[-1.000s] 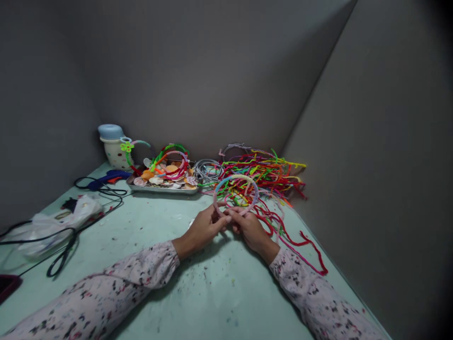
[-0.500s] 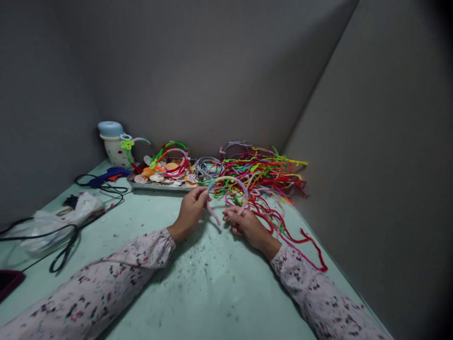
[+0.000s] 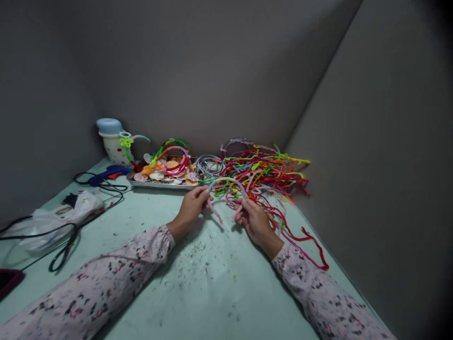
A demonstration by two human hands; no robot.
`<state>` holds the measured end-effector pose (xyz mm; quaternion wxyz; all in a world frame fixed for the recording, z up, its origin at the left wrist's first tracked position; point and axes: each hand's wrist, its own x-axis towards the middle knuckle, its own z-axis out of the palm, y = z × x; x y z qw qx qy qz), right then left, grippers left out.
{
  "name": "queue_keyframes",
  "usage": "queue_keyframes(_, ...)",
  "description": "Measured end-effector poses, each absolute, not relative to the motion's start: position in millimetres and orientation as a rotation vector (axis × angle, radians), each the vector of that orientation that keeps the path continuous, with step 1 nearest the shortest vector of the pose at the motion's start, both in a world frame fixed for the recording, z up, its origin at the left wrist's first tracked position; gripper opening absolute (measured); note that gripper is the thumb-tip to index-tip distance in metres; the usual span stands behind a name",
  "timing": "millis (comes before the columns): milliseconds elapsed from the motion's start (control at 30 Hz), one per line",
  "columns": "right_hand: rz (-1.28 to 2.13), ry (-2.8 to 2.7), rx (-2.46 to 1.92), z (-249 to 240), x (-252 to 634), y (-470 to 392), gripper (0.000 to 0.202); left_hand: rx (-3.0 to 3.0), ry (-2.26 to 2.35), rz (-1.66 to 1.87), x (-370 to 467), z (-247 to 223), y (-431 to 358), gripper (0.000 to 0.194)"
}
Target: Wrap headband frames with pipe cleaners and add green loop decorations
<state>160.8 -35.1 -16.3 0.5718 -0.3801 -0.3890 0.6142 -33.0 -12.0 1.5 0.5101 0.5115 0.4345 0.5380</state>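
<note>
A curved headband [image 3: 227,180] wrapped in pastel yellow, blue, purple and pink arches above the table between my hands. My left hand [image 3: 194,204] pinches its left side, and a pink end hangs down below those fingers. On the other side, my right hand [image 3: 254,219] has fingers closed round the purple-pink part, with a short pink end poking out beneath. Just behind the headband lie a coil of grey metal hoops [image 3: 209,166] and a tangled heap of colourful fuzzy stems [image 3: 265,170].
A metal tray [image 3: 159,186] holds shells and wrapped headbands. Behind it at left stands a cup with a blue lid [image 3: 109,126]. A blue glue gun [image 3: 108,175], black cables [image 3: 75,231], a plastic bag [image 3: 53,219] and a dark red-edged object [image 3: 12,283] lie left.
My right hand has shifted slightly right and up along the headband, its fingers now nearer the purple part. My left hand stays pinched on the other side.
</note>
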Motion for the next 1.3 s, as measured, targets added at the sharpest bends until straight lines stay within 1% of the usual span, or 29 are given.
queue_keyframes(133, 1.434, -0.854, -0.854, -15, 162, -33, 0.024, 1.111, 0.871, 1.096, -29, 4, -20, 0.043)
queue_keyframes(367, 1.393, -0.81, -0.838, -13, 163, -33, 0.021, 1.099, 0.693, 0.928, -23, 3, -29, 0.035)
queue_keyframes(567, 1.395, -0.8, -0.829, -16, 164, -32, 0.021, 1.113, 0.683, 0.937, -24, 2, -27, 0.029)
queue_keyframes(900, 1.447, -0.718, -0.815, -14, 162, -31, 0.016, 1.048, 0.669, 0.963, -20, 4, -31, 0.033)
queue_keyframes(1067, 1.445, -0.638, -0.779, -13, 163, -31, 0.01, 1.037, 0.652, 0.9, -17, 2, -36, 0.025)
queue_keyframes(1300, 1.451, -0.606, -0.767, -11, 162, -33, 0.006, 0.98, 0.574, 0.878, -20, -3, -34, 0.026)
